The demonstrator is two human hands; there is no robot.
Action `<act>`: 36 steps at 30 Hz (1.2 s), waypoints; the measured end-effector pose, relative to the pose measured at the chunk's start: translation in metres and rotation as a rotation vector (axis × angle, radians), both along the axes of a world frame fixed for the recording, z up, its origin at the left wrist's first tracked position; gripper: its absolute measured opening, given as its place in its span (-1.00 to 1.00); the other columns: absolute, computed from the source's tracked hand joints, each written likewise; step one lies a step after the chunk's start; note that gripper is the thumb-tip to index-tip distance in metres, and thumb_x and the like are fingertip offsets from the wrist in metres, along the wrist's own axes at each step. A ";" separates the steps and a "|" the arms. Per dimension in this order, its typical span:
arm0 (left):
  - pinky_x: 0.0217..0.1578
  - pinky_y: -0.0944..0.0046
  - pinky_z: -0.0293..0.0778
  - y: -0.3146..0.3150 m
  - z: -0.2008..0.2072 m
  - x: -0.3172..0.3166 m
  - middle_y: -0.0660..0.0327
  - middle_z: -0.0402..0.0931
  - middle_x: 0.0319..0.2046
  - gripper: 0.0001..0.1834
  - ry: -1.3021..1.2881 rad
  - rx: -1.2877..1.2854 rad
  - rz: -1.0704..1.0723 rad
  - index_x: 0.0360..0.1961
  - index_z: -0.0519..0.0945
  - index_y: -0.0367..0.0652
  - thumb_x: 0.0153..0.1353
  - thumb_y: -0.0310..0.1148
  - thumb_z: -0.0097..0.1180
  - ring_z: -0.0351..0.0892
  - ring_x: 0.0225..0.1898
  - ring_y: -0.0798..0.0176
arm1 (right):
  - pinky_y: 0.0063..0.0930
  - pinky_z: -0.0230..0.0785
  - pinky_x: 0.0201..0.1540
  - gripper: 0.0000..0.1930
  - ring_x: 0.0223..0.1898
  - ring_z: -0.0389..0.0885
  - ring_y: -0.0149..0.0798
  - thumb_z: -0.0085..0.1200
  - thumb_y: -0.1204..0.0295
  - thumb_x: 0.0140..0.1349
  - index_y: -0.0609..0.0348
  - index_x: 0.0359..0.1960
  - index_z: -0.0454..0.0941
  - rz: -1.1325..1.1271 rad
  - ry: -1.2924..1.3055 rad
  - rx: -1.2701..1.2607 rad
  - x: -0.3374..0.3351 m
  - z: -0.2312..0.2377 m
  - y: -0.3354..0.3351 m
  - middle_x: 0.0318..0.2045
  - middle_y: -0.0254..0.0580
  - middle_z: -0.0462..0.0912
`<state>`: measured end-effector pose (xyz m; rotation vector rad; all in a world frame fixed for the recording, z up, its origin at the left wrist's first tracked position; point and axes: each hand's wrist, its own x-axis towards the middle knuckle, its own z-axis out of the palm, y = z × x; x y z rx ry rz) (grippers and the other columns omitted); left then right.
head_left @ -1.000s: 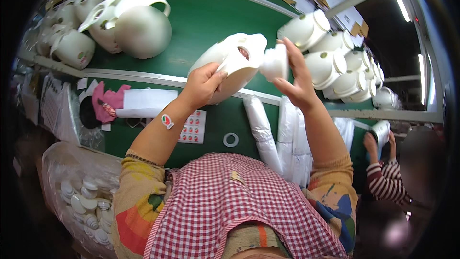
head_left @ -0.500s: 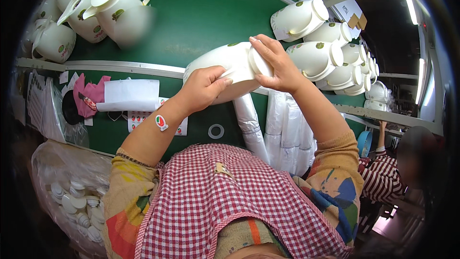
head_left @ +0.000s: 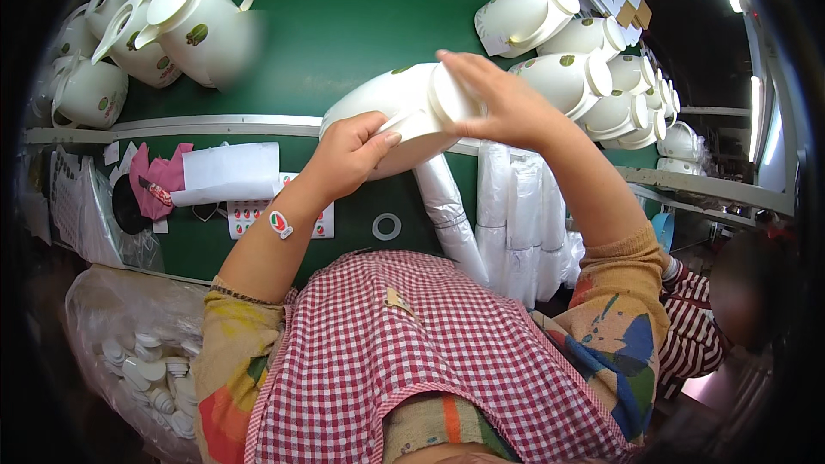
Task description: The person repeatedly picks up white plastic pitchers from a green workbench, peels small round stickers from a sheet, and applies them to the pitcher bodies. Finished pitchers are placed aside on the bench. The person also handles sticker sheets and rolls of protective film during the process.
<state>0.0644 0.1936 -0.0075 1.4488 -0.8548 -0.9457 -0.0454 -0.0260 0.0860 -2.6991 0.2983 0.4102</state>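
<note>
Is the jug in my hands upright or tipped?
Tipped: the left hand holds the white jug sideways, its lid facing right, against the right hand.

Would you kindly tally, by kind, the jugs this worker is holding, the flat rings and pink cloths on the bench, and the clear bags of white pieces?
Held jug: 1
Flat ring: 1
Pink cloth: 1
Clear bag of white pieces: 1
Total: 4

The white lid (head_left: 454,98) has moved onto the jug (head_left: 380,105).
</note>
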 end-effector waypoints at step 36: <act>-0.37 0.23 0.42 -0.016 -0.018 -0.017 0.24 0.53 -0.46 -0.77 -0.218 -0.147 0.227 -0.24 0.53 -0.30 0.30 -0.31 0.01 0.50 -0.41 0.32 | -0.17 0.27 0.15 -0.40 0.10 0.41 0.07 -0.01 0.01 0.17 0.05 0.19 0.40 -0.014 -0.556 -0.079 0.015 -0.059 0.003 0.05 0.03 0.47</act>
